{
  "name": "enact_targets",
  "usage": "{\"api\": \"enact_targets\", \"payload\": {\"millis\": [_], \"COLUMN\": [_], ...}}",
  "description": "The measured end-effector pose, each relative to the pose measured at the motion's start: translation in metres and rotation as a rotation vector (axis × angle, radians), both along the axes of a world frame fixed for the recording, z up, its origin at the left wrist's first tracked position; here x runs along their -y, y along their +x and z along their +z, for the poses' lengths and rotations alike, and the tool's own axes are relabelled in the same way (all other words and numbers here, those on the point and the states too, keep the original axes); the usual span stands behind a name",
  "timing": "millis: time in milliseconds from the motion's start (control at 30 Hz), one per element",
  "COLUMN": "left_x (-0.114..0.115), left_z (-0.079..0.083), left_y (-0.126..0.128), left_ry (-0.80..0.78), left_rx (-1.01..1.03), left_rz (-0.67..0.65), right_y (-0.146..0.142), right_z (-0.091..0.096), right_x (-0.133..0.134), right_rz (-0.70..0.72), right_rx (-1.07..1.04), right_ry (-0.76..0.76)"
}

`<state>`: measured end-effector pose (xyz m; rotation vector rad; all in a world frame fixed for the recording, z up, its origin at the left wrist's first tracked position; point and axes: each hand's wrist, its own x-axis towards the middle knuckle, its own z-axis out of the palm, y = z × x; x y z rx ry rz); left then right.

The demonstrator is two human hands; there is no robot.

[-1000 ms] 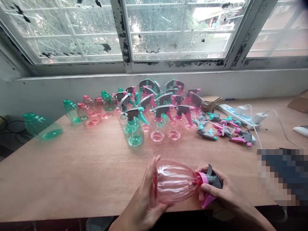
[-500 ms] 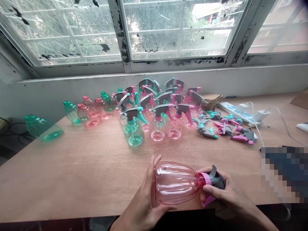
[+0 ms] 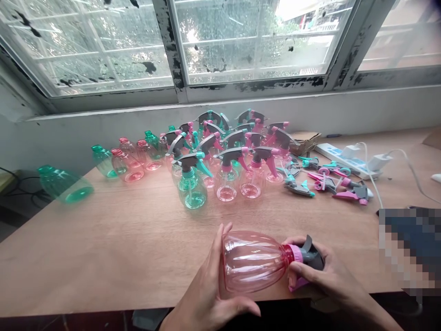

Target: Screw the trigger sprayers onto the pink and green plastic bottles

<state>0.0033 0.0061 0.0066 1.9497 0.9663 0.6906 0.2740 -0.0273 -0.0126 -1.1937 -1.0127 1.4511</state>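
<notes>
A clear pink spray bottle (image 3: 253,260) lies sideways between my hands over the near edge of the wooden table (image 3: 120,239). My left hand (image 3: 208,289) wraps round its round base. My right hand (image 3: 322,278) grips the grey and pink trigger head (image 3: 308,257) at the bottle's neck. Both hands are closed on it.
Several assembled pink and green spray bottles (image 3: 227,156) stand in a group mid-table. Capless bottles (image 3: 127,161) lie to the left, one green bottle (image 3: 64,184) near the left edge. Loose trigger heads (image 3: 327,184) and a white power strip (image 3: 347,158) sit to the right. A pixelated patch (image 3: 409,248) covers the right front.
The bottle and both hands stay almost in place. My right hand's grip on the trigger head has shifted slightly, and the view has tilted a little.
</notes>
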Motion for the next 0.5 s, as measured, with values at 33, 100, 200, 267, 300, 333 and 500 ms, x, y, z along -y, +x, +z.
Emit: {"api": "enact_targets", "payload": {"millis": [33, 100, 200, 267, 300, 333, 500], "left_x": [-0.0007, -0.0019, -0.0015, 0.0, 0.0007, 0.0013, 0.0009], "left_z": [0.0008, 0.0008, -0.0025, -0.0043, -0.0044, -0.004, 0.001], "left_y": [0.0, -0.0002, -0.0003, 0.0004, 0.0008, 0.0012, 0.0003], "left_ry": [-0.014, -0.015, 0.044, 0.047, 0.034, 0.018, -0.023], "left_rx": [0.0, 0.004, 0.021, 0.035, 0.035, 0.031, -0.007], "left_rz": [-0.007, -0.014, -0.003, -0.003, -0.002, 0.002, -0.008], "right_y": [-0.0001, -0.0001, 0.0003, 0.0007, 0.0009, 0.0011, 0.0026], "right_z": [0.0003, 0.0005, 0.0, -0.0008, -0.0012, -0.0017, -0.0047], "right_x": [0.0001, 0.0002, 0.0006, 0.0011, 0.0014, 0.0016, 0.0015], "right_rz": [0.006, 0.011, 0.013, 0.016, 0.017, 0.018, 0.032], "right_rx": [-0.014, -0.033, -0.032, -0.055, -0.065, -0.068, -0.049], "right_ry": [-0.007, -0.028, -0.04, -0.037, -0.034, -0.031, -0.022]}}
